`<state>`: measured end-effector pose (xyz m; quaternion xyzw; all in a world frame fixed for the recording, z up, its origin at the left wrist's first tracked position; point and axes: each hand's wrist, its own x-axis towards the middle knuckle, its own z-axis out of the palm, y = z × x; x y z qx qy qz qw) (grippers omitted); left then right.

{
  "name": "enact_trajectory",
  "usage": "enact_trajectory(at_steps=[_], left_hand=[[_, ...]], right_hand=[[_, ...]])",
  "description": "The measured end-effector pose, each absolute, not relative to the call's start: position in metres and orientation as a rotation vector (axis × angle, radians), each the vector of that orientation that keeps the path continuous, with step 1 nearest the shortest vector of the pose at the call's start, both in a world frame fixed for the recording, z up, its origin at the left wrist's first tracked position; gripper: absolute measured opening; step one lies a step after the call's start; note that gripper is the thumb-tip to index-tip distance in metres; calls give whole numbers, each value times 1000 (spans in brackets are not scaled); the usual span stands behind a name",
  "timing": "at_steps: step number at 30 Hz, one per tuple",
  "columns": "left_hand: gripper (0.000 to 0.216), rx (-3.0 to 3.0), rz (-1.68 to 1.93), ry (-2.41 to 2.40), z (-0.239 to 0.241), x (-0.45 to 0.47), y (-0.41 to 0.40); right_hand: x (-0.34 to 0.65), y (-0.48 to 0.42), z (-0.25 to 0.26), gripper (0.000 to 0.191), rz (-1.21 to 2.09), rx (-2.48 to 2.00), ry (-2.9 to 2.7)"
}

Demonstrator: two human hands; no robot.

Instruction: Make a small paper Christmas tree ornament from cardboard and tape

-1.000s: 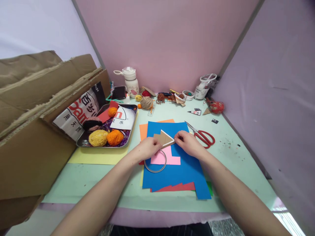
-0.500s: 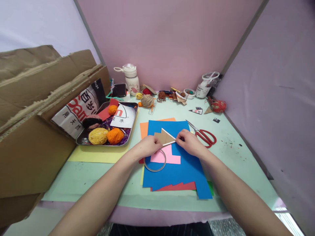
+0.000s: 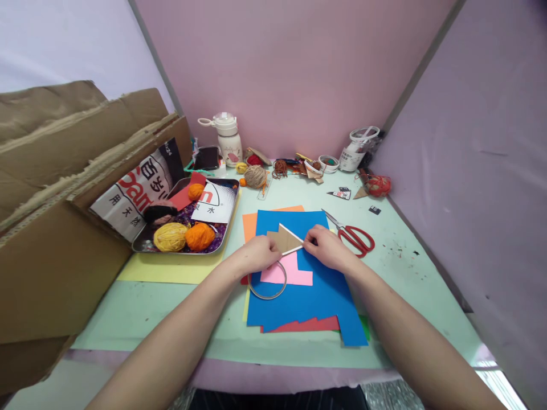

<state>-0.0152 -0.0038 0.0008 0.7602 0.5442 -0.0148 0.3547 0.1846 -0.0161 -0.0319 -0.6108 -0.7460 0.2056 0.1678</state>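
Observation:
A brown cardboard triangle [image 3: 282, 241] with white strips along two edges lies between my hands, over blue paper [image 3: 316, 299]. At its lower left, my left hand [image 3: 261, 254] pinches it with curled fingers. My right hand [image 3: 323, 245] is closed at its pointed right tip, where a strip ends; the fingertips hide the very end. Just below my left hand a thin greyish ring [image 3: 285, 280] rests over the blue sheet and a pink paper piece [image 3: 301, 277]. Red-handled scissors [image 3: 358, 240] lie right of my right hand, blades partly apart.
To the left, a metal tray [image 3: 233, 219] holds yarn balls and paper pieces, beside large cardboard sheets [image 3: 47, 273]. Along the back stand a white bottle [image 3: 229, 145] and a clear jar [image 3: 352, 156], with yarn [image 3: 255, 176] between. A red yarn bundle [image 3: 378, 185] lies back right.
Both hands stay at the cardboard triangle with almost the same grip. The whole view has shifted very slightly.

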Motion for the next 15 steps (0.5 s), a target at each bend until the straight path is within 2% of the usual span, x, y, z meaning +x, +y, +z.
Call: enact_trajectory(at_steps=[15], left_hand=[[19, 2010, -63, 1421, -1, -15, -5]], right_hand=[[182, -13, -29, 10, 560, -1816, -2162]])
